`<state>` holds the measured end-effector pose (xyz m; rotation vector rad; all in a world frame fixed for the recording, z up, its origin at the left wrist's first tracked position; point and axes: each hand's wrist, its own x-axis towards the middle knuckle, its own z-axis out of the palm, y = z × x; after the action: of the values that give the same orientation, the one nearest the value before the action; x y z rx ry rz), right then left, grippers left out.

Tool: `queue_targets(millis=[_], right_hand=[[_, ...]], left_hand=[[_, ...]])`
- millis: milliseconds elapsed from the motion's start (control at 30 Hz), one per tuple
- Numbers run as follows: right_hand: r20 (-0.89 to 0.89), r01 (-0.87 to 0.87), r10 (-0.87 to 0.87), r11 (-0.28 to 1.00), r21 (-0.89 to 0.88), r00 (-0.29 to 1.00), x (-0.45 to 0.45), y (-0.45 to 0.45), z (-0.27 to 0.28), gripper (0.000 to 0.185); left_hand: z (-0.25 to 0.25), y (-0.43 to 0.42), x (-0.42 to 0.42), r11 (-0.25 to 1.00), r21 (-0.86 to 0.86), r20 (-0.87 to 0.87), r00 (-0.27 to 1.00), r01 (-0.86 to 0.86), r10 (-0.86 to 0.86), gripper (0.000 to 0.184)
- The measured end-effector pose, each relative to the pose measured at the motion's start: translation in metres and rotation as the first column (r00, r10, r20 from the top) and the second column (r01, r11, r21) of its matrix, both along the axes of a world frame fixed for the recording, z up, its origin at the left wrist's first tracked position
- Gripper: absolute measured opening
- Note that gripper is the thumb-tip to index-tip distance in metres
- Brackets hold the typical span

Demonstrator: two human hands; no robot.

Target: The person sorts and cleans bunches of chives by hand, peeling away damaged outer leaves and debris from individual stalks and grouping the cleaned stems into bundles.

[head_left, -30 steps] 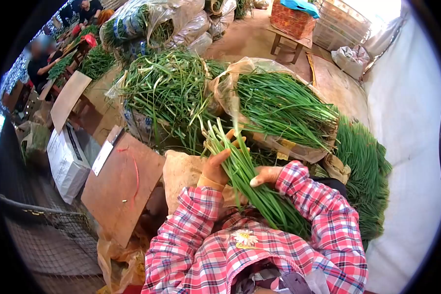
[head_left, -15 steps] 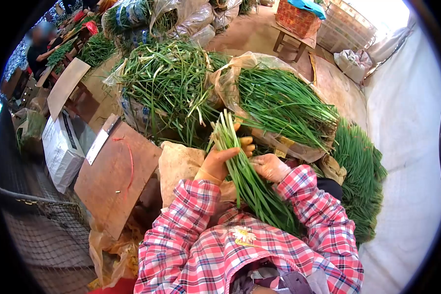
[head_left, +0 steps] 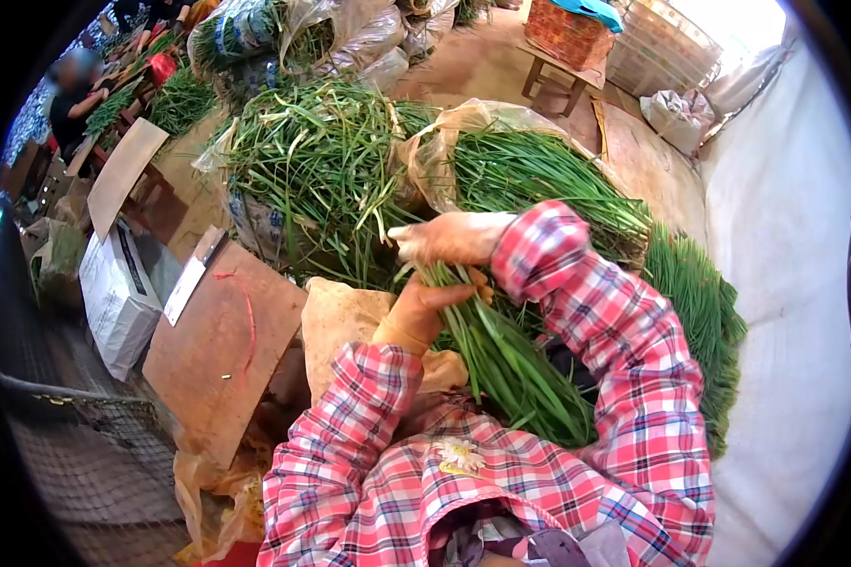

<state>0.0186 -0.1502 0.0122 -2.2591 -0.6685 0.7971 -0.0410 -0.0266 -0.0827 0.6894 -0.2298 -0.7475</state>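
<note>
My gloved left hand (head_left: 420, 312) is wrapped round a bunch of garlic chives (head_left: 515, 364), whose green leaves slant down to the right across my lap. My right hand (head_left: 449, 238) lies over the pale stalk ends and hides most of them. Its fingers are pressed together, pointing left; a small pale bit shows at their tips, too small to name. Just beyond my hands is a heap of loose chives (head_left: 312, 161), and right of it more chives (head_left: 539, 184) lie in an open clear plastic bag (head_left: 477, 115).
On my left are a brown board (head_left: 222, 340), a knife (head_left: 187, 288) at its edge and a white box (head_left: 118, 298). Neatly laid chives (head_left: 695, 321) stand along the white sheet wall (head_left: 785, 312). A person (head_left: 71, 109) sits far left. A basket (head_left: 569, 38) rests on a stool.
My right hand has moved up and left from beside the bunch to over its stalk ends, the forearm now crossing above the bagged chives. My left hand keeps its hold.
</note>
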Motion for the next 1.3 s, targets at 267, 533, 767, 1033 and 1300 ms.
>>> queue_targets(millis=[267,533,767,1033,1300], right_hand=[[0.179,0.277,-0.279,0.960,0.041,0.943,-0.012,-0.017,0.011,0.094],[-0.194,0.399,-0.351,0.850,0.345,0.916,-0.031,-0.023,-0.012,0.045],[0.476,0.110,-0.139,0.990,0.087,0.868,-0.039,-0.015,-0.044,0.040],[0.542,0.322,-0.401,0.916,0.238,0.739,-0.054,0.008,-0.042,0.025],[0.089,0.365,-0.637,0.544,0.756,0.765,-0.042,0.005,-0.051,0.027]], left_hand=[[0.020,0.006,0.000,0.985,0.126,-0.113,0.985,-0.114,0.129,0.030],[0.010,0.013,-0.002,0.984,0.021,-0.071,0.981,-0.177,0.178,0.040],[0.020,0.022,-0.010,0.964,0.071,-0.180,0.947,-0.257,0.266,0.030],[0.022,0.032,-0.011,0.935,0.204,-0.161,0.932,-0.290,0.324,0.026],[0.042,0.036,-0.012,0.887,0.182,-0.162,0.877,-0.424,0.452,0.026]])
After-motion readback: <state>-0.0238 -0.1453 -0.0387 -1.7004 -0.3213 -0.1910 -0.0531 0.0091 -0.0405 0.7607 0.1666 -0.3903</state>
